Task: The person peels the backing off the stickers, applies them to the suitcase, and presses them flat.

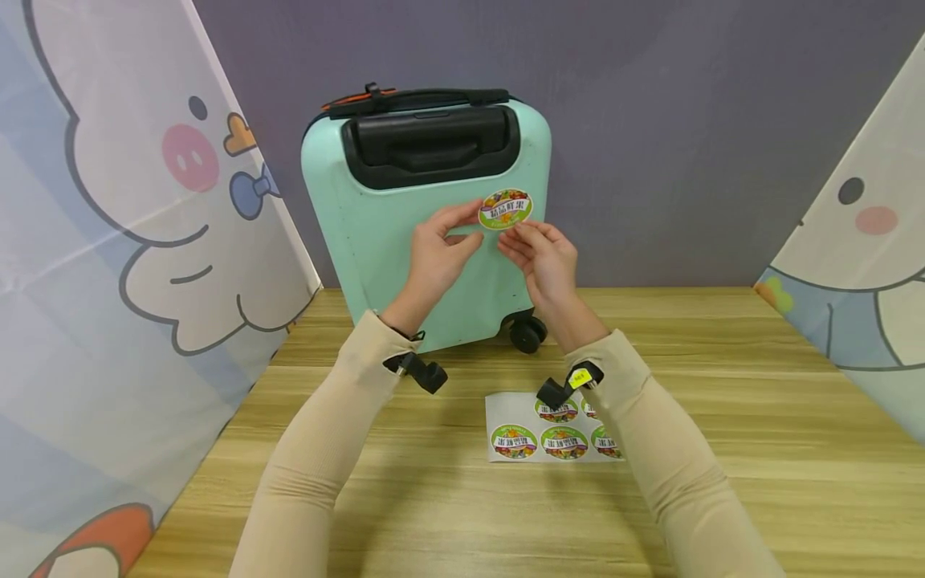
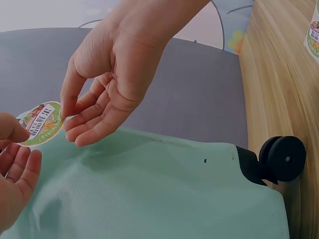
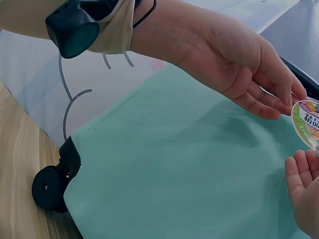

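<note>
An oval fruit-label sticker (image 1: 506, 209), with a green border and dark lettering, is held up in front of the mint-green suitcase (image 1: 383, 265). My left hand (image 1: 444, 249) pinches its left edge with the fingertips. At its lower right edge, my right hand (image 1: 542, 257) pinches it between thumb and index finger. Seen from the left wrist, the right hand (image 2: 114, 79) reaches in from the top to the sticker (image 2: 42, 123), with the other fingers loosely bent. In the right wrist view the left hand (image 3: 234, 59) meets the sticker's (image 3: 306, 122) edge.
A white sheet (image 1: 499, 405) of several matching stickers lies on the wooden table (image 1: 433, 514), partly behind the right forearm. The suitcase stands upright against the grey wall (image 1: 650, 160), its black wheel (image 1: 526, 333) at the lower right. Cartoon-printed cloths (image 1: 181, 265) hang at both sides.
</note>
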Available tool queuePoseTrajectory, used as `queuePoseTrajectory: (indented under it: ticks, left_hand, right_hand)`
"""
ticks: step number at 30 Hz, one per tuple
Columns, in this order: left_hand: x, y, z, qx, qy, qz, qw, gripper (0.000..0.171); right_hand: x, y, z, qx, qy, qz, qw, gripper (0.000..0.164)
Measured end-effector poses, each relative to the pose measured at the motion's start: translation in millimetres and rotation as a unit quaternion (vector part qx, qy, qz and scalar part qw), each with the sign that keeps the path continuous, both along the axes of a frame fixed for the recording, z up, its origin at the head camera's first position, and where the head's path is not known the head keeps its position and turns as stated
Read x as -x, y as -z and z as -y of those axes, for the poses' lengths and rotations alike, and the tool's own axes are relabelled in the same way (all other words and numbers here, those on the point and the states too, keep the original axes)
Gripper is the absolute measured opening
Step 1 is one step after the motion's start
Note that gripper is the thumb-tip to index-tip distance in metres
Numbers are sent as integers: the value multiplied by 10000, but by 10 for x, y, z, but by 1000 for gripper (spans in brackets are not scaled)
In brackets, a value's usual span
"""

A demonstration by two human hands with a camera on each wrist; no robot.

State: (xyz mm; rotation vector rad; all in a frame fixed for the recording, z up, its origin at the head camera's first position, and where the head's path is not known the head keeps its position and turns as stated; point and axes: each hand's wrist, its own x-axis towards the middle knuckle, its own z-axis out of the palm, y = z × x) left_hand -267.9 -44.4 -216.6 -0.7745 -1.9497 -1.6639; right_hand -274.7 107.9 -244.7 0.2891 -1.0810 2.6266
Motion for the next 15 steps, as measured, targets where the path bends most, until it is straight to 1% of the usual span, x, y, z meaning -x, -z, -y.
queuePoseTrajectory:
  ticks: [4, 8, 15]
  left_hand:
    - [10, -11, 5, -18, -35, 57, 10000, 41]
    - [16, -18, 21, -13, -14, 113, 9999, 41]
    - [25, -35, 29, 75, 33, 167, 9998, 41]
  right_hand:
    - [19, -4, 13, -76, 24, 45, 10000, 14]
    - [46, -6, 30, -73, 38, 113, 9999, 6]
    - [81, -20, 49, -202, 77, 194, 9996, 5]
